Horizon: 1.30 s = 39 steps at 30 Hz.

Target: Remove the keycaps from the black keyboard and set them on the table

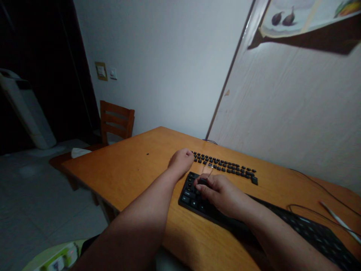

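Observation:
A black keyboard (184, 201) lies on the wooden table, with some keys in place at its left end and keycaps gone from part of it. Over that left end, my right hand (222, 190) is closed in a pinch on a dark-handled keycap puller (203, 182), whose thin wires point away from me. Several loose black keycaps (232, 168) lie in rows behind the keyboard. At the left end of these rows, my left hand (182, 162) rests with its fingers curled; whatever they hold, if anything, is hidden.
The wooden table (126, 169) reaches back to the wall. A small dark piece (147, 154) lies on its left part. At the right are a cable (316, 210) and a thin white stick-like object (337, 218). A wooden chair (117, 119) stands beyond the left edge.

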{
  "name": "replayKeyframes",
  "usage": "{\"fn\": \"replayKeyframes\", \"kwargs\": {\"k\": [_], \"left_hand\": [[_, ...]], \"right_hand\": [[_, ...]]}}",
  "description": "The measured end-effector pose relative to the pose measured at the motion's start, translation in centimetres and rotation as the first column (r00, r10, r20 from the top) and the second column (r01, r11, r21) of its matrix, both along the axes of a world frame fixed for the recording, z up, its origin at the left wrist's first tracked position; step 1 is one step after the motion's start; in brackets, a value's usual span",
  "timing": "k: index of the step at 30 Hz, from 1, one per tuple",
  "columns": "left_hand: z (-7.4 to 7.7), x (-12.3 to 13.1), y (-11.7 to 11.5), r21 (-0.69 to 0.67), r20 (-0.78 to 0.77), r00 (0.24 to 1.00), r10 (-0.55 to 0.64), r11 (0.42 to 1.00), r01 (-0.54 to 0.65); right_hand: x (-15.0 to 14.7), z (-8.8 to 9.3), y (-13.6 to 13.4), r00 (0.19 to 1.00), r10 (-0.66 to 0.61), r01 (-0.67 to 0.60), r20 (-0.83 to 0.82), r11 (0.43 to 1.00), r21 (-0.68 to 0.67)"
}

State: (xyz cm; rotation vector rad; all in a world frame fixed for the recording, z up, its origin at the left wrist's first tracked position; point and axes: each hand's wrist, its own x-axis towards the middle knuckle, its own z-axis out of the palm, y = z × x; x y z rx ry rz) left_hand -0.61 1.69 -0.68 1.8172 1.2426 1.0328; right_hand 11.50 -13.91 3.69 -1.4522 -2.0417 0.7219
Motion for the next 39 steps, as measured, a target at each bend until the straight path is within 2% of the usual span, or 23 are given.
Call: {"fn": "replayKeyframes", "kwargs": {"k": [6,11,13,18,26,31,39], "left_hand": [[-0.5,0.4,0.1,0.135,-0.031,0.999,-0.016,0.991,0.020],[-0.9,0.6,0.3,0.196,-0.033,0.999,-0.006,0.980,0.013],[-0.8,0.6,0.3,0.200,-0.046,0.999,-0.006,0.980,0.015],[-0.7,0.5,0.1,0.191,-0.076,0.997,-0.008,0.981,0.022],[-0.7,0.7,-0.2,0.174,-0.034,0.997,-0.065,0.982,0.069],[-0.3,0.9,-0.7,0.157,0.000,0.995,-0.098,0.983,0.097],[0.4,1.1,-1.7,0.048,0.043,0.965,-0.257,0.966,0.255]], "right_hand": [[-0.8,-0.7,0.1,0.996,-0.046,0.037,-0.072,0.992,-0.123],[-1.2,-0.4,-0.1,0.967,-0.162,0.104,-0.195,0.955,-0.279],[-1.4,-0.3,-0.1,0.958,-0.215,0.160,-0.189,0.950,-0.269],[-1.7,-0.9,0.5,0.937,-0.330,0.312,-0.117,0.938,-0.148],[-1.6,-1.4,0.6,0.892,-0.420,0.420,-0.165,0.907,-0.038],[-1.4,-1.5,0.6,0.840,-0.468,0.455,-0.274,0.883,-0.114],[-0.7,-1.2,0.8,0.708,-0.539,0.482,-0.456,0.841,-0.245]]}}
